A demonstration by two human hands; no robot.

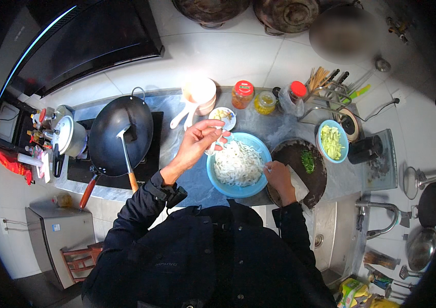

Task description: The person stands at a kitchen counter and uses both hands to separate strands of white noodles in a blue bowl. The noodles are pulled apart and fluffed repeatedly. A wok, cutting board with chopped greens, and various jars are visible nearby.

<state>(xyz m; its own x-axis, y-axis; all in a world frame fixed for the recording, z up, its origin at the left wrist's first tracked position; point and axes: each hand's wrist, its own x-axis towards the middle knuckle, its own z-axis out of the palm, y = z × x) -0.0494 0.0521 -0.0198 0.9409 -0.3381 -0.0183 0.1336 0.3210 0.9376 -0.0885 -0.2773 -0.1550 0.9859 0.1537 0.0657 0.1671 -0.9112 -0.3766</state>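
Observation:
White noodles (pixel 237 163) fill a blue plastic colander (pixel 222 186) on the counter before me. Raised over the colander's upper left side, my left hand (pixel 202 142) has its fingers curled around some white strands. My right hand (pixel 279 177) is at the colander's right rim, fingers bent; whether it grips the rim or noodles I cannot tell. Just beyond my left hand stands a small plate (pixel 230 122) of chopped garlic or similar pieces. To the right, chopped green herbs (pixel 308 161) lie on a round dark chopping board (pixel 320 183), with a cleaver blade (pixel 298 183) near my right hand.
A wok (pixel 106 138) with a spatula (pixel 125 154) sits on the stove at left, beside a pressure cooker (pixel 70 136). Behind stand jars (pixel 242 96) and a knife rack (pixel 327 96). A bowl of cut pale-green vegetable (pixel 332 142) and the sink (pixel 325 238) are at right.

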